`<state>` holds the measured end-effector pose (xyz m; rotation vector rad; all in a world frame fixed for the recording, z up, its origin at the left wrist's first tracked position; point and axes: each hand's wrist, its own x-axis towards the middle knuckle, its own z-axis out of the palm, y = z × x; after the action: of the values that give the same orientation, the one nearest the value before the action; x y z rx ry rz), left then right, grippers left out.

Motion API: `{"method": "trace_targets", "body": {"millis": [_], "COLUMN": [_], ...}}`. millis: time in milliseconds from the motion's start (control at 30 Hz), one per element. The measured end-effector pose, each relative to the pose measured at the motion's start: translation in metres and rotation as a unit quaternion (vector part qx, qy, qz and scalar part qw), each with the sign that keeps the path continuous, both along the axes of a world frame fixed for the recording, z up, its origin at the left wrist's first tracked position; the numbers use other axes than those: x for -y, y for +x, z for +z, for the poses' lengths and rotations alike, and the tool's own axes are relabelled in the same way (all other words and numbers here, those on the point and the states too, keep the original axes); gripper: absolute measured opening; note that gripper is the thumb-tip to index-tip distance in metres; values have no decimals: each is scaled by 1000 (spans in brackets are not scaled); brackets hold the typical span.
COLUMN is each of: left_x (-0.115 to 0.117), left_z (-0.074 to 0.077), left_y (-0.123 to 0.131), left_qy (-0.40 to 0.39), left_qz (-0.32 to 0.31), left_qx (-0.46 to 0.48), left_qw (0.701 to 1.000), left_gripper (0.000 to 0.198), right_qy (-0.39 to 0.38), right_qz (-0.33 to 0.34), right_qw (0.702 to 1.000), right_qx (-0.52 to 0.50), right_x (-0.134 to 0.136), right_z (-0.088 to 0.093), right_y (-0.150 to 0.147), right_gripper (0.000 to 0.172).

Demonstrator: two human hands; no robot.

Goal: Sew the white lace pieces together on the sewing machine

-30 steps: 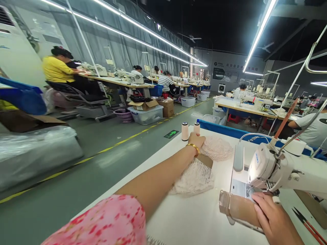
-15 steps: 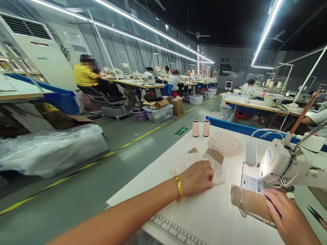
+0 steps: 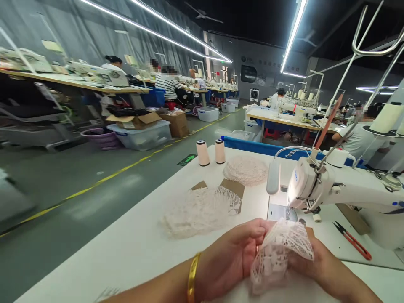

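Note:
A piece of pale pink lace fabric [image 3: 274, 252] is held up in front of the sewing machine [image 3: 303, 185]. My left hand [image 3: 236, 248], with a gold bangle at the wrist, pinches the lace along its left side. On the other side my right hand [image 3: 318, 261] grips it, its fingers largely hidden behind the cloth. A bit of brown material [image 3: 310, 232] shows beside the right hand. Left of the machine lies a spread stack of lace pieces [image 3: 195, 212] with brown card [image 3: 232, 189] at its far edge. A rounder pile of lace [image 3: 246, 170] sits behind.
Two pink thread cones [image 3: 203, 153] stand at the table's far left edge. Red-handled thread snips [image 3: 353, 242] lie right of the needle area. A blue cloth trough [image 3: 249, 145] runs along the back. Beyond the aisle, people sit at other machines.
My left hand has lifted a lace piece from the stack and brought it right, to my right hand. The brown panel under my right hand is now mostly hidden. The view has turned right.

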<state>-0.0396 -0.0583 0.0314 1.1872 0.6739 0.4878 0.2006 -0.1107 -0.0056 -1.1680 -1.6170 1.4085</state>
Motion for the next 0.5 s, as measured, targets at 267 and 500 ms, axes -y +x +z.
{"method": "trace_targets", "body": {"millis": [267, 500], "left_x": [-32, -57], "left_z": [-6, -2], "left_y": [21, 41], "left_qy": [-115, 55], "left_qz": [-100, -185], "left_qx": [-53, -129], "left_qw": [987, 973], "left_gripper": [51, 31], "right_qy": [-116, -107], "right_qz": [23, -69], "right_qw": [991, 986], "right_qx": [-62, -104], "right_x": [-11, -15], "right_z": [17, 7], "right_y": [12, 11], "right_gripper": [46, 55]}}
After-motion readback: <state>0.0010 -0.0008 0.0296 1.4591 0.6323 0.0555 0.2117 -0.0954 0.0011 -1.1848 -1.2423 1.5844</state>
